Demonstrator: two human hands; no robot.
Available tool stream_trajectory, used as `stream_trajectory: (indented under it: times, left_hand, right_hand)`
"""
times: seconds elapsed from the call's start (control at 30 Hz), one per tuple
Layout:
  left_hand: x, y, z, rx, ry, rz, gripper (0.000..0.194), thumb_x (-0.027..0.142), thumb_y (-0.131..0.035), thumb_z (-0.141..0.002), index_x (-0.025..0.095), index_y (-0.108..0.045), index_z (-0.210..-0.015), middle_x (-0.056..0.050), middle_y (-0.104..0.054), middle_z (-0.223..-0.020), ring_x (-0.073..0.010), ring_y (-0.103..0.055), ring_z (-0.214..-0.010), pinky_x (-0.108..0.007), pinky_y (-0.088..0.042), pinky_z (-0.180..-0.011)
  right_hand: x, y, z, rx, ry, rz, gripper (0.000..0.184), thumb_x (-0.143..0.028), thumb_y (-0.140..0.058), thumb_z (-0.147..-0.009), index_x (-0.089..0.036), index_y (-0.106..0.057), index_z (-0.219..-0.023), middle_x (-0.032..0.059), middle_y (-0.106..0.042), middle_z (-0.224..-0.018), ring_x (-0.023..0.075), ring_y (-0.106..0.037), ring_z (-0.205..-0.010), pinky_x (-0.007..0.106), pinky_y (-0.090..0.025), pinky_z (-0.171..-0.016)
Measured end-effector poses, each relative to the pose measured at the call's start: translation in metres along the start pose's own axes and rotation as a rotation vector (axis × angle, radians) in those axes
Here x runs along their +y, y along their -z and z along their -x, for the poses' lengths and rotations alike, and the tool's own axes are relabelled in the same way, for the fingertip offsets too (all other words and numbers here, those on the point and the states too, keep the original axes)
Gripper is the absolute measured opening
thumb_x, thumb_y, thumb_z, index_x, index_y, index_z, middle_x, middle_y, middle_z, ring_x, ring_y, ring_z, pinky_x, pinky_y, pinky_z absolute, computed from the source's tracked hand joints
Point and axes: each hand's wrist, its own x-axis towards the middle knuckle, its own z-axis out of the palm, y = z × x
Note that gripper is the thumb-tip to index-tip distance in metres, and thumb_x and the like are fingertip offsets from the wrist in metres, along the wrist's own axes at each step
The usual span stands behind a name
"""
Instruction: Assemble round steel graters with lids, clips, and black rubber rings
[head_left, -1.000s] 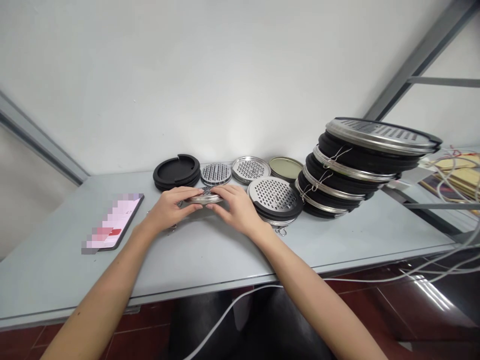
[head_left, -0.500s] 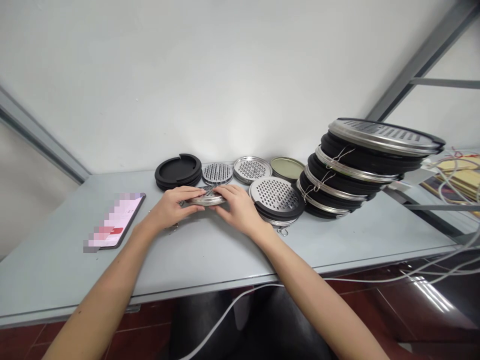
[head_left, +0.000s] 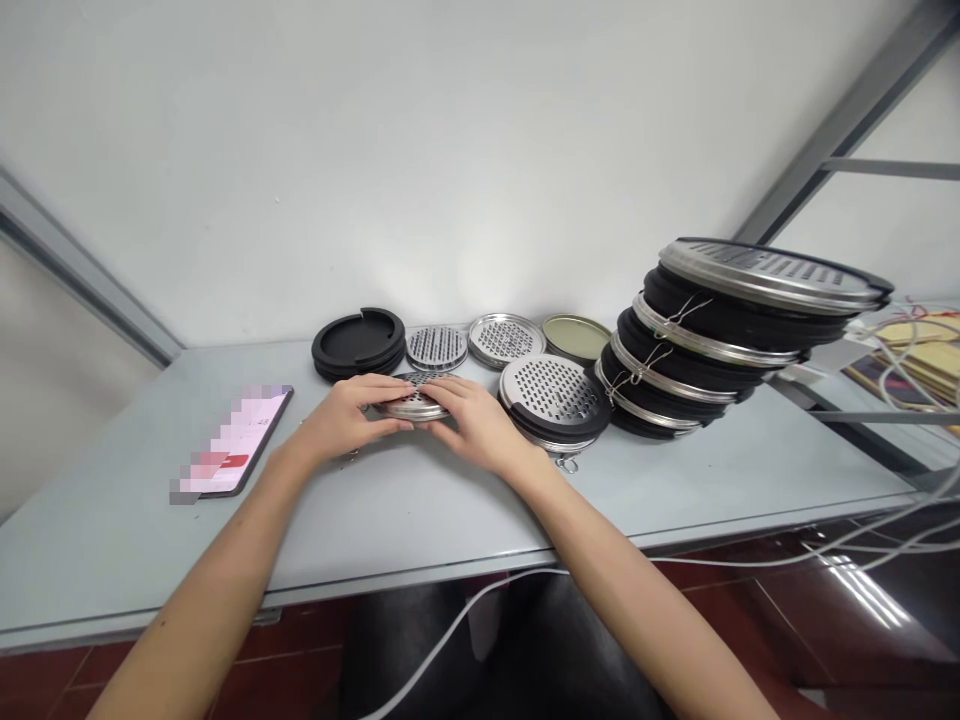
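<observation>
2 bare forearms (head_left: 202, 590) (1 dark spot (head_left: 163, 623)), black legwear (head_left: 577, 650)

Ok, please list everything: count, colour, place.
grater disc: 1, silver, between hands
tray stack: 1, black, back left
grater piles: 2, silver, back middle
lid pile: 1, olive, back
rimmed grater pile: 1, silver-black, hands' right
leaning grater stack: 1, silver-black, right
phone: 1, pink screen, left
table: 1, grey, centre
frames: 2, grey, sides
cables: several, white, right
boards: several, yellow, right
wall: 1, white, behind
floor: 1, red, below
left hand, right hand: 2, bare, on disc
legs: 2, black, bottom
</observation>
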Motion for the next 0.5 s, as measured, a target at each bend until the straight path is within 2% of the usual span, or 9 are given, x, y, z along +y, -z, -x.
stream_trajectory:
  times: [0.17, 0.33, 0.5]
  left_hand:
    - [0.0022, 0.0019, 0.0005, -0.082, 0.061, -0.088, 0.063, 0.052, -0.079, -0.071, 0.024, -0.066, -0.126, -0.011, -0.067, -0.125, -0.0304, -0.061, -0.118, -0.046, -0.051, -0.101]
    - [0.0025, 0.0013, 0.0025, -0.231, 0.134, -0.175, 0.092, 0.058, -0.082, -0.064, 0.025, -0.049, -0.144, -0.012, -0.048, -0.148, -0.0340, -0.044, -0.136, -0.051, -0.038, -0.113]
    - [0.0022, -0.0005, 0.0039, -0.298, 0.199, -0.217, 0.096, 0.063, -0.077, -0.068, 0.025, -0.041, -0.149, -0.010, -0.037, -0.156, -0.0348, -0.036, -0.142, -0.049, -0.035, -0.116]
  right_hand:
    - [0.0005, 0.0015, 0.0012, -0.070, 0.019, 0.023, 0.042, -0.027, -0.063, -0.089, -0.016, -0.057, -0.129, 0.0123, -0.064, -0.127, 0.0247, -0.056, -0.118, 0.041, -0.043, -0.103]
    - [0.0002, -0.0013, 0.0026, -0.115, 0.015, 0.040, 0.043, -0.026, -0.070, -0.083, -0.017, -0.061, -0.124, 0.0099, -0.065, -0.126, 0.0258, -0.056, -0.117, 0.040, -0.043, -0.101]
    - [0.0008, -0.0036, 0.0027, -0.135, 0.004, 0.043, 0.047, -0.025, -0.072, -0.080, -0.016, -0.060, -0.125, 0.0104, -0.063, -0.127, 0.0264, -0.055, -0.118, 0.040, -0.043, -0.101]
